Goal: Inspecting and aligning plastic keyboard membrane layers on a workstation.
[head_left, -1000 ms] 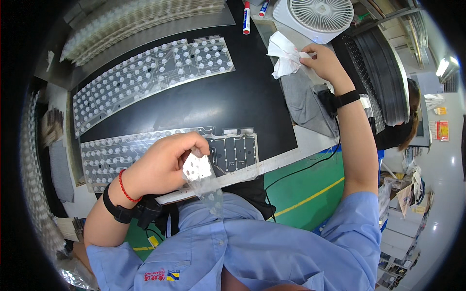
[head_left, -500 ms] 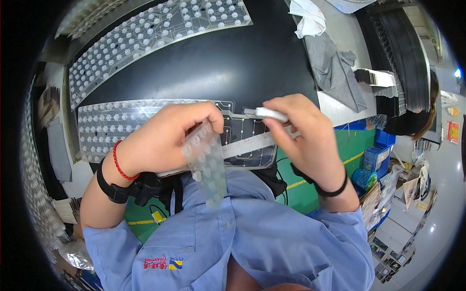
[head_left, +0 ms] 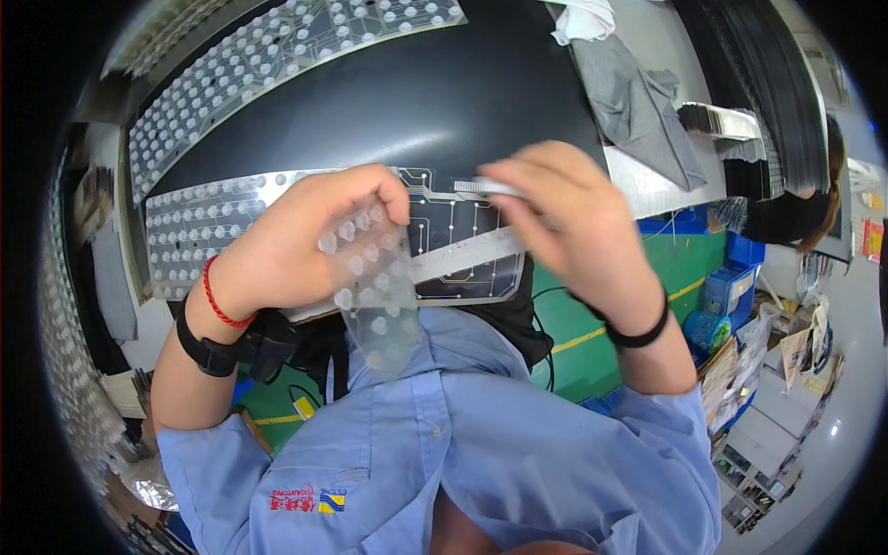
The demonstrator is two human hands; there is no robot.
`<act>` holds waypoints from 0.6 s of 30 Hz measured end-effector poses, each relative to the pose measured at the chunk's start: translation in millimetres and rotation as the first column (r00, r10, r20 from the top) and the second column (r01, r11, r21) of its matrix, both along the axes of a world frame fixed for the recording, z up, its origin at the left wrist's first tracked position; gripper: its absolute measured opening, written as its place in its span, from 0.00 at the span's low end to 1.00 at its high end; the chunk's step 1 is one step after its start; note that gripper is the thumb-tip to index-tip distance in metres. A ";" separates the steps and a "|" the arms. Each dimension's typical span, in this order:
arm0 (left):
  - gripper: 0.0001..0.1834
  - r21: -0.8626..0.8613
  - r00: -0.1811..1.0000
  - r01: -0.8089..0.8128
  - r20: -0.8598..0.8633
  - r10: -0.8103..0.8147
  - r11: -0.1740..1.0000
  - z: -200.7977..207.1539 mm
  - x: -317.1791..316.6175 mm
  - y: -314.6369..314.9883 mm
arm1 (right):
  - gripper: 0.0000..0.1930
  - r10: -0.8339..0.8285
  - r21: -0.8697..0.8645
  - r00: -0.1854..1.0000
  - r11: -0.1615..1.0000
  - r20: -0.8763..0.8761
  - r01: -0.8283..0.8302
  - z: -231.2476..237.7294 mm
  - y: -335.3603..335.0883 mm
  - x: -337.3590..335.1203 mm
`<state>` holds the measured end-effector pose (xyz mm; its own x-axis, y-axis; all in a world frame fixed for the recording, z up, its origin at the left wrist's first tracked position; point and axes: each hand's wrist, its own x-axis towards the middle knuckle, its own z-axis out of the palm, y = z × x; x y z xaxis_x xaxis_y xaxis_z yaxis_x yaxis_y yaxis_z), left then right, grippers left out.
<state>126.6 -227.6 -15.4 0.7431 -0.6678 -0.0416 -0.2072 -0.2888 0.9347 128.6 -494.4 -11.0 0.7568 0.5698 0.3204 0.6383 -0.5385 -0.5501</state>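
Observation:
A near keyboard membrane sheet (head_left: 194, 222), clear with printed lines and rows of domes, lies along the front of the black tabletop. My left hand (head_left: 291, 231) is over its middle, fingers closed on a translucent strip with raised domes (head_left: 379, 287) that hangs toward my lap. Whether this strip joins the sheet is hidden by my hand. Slightly blurred, my right hand (head_left: 569, 208) pinches a small white block (head_left: 499, 188) between thumb and fingers. The block is at the sheet's striped connector tail (head_left: 468, 186), at the right end.
Another domed membrane sheet (head_left: 277, 69) lies at the far left of the black tabletop (head_left: 398, 116). A grey cloth (head_left: 638, 111) and a white cloth (head_left: 585, 18) lie at the right edge. Stacked dark sheets (head_left: 772, 92) stand farther right. Blue bins (head_left: 729, 289) sit on the green floor.
My right hand has shifted slightly up and left with the white block, nearer the connector tail. The domed strip in my left hand now shows more of its face.

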 end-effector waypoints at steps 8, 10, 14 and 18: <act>0.10 -0.036 0.984 -0.051 -0.175 0.044 0.998 6.0 0.5 -2.3 | 0.11 -0.028 -0.182 0.999 0.983 0.018 0.030 -0.3 -30.1 -3.8; 0.10 -0.037 0.990 -0.023 -0.142 0.017 0.999 5.4 0.6 -3.8 | 0.11 -0.057 -0.206 0.998 0.977 -0.003 0.056 4.4 -23.7 -3.5; 0.08 -0.049 0.985 -0.032 -0.171 0.024 0.998 1.6 -2.2 0.4 | 0.10 0.123 -0.093 0.987 0.989 0.102 -0.114 -15.8 21.5 5.5; 0.08 -0.071 0.958 -0.067 -0.284 0.044 0.995 3.8 -5.0 5.5 | 0.13 0.031 -0.235 0.999 0.972 0.043 -0.020 0.4 -18.7 -1.9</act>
